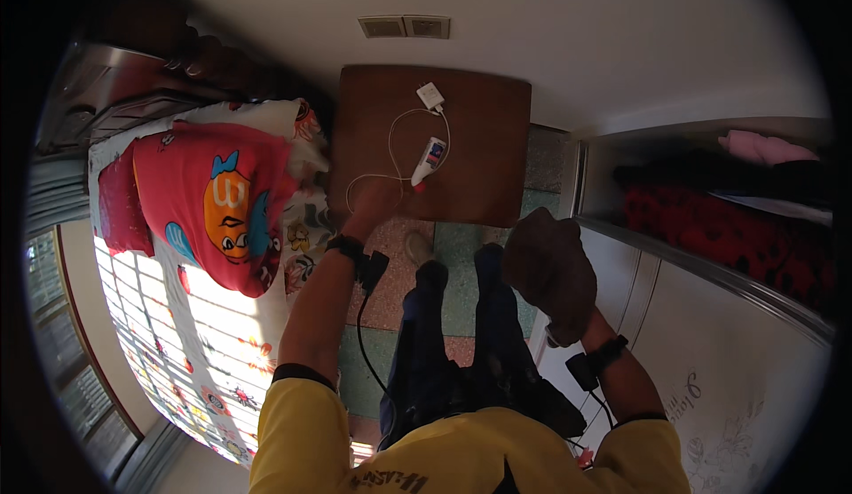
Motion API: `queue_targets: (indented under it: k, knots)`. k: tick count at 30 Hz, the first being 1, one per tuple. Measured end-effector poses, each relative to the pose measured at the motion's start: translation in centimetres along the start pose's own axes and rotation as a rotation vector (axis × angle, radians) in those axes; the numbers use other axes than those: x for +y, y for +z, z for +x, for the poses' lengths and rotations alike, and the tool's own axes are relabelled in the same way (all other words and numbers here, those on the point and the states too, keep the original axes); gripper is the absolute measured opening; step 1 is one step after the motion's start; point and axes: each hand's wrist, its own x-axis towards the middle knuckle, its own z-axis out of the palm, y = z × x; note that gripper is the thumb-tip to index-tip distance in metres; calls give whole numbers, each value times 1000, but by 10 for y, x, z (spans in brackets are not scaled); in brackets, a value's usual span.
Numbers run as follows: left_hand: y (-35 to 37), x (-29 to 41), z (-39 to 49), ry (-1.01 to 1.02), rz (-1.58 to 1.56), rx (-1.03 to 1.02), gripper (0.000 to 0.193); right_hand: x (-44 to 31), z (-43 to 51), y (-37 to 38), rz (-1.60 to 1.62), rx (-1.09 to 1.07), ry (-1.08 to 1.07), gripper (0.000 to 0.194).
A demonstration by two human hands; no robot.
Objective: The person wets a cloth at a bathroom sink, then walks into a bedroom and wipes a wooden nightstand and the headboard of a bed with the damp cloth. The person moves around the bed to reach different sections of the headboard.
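Observation:
My left hand [376, 204] is over the front left edge of a brown wooden tabletop [486, 141]. It is blurred, and its fingers are hard to make out beside a white charging cable [391, 141]. That cable loops over the tabletop from a white charger plug [430, 96]. Inside the loop lies a white bottle [429, 159] with a red tip and a printed label. On the other side, a bunched brown cloth [552, 267] covers most of my right hand [591, 329], which holds it in front of the cabinet.
A bed [219, 367] with a flowered sheet and a red cartoon-print pillow [213, 201] stands at left. To the right is a white cabinet [719, 347] with folded textiles [699, 228] in its open section. Wall sockets [405, 26] sit above the table. Tiled floor [459, 281] shows between.

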Motion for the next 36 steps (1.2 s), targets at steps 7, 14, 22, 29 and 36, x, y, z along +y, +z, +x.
queue_targets:
  k: [7, 14, 22, 29, 36]
  knots:
    - [7, 63, 65, -414, -50, 164, 62, -13, 63, -40, 299, 26, 119, 23]
    - [34, 77, 103, -510, -134, 303, 62, -35, 85, -62, 88, 189, 147, 23]
    - [8, 77, 158, -547, -265, 577, 49, -53, 92, -79, -127, 177, 73, 23]
    - [-20, 74, 210, -821, -218, 522, 63, -71, 95, -93, -876, 78, -148, 37]
    - [-25, 83, 234, -999, -140, 314, 75, -42, 73, -125, -166, 228, 58, 30]
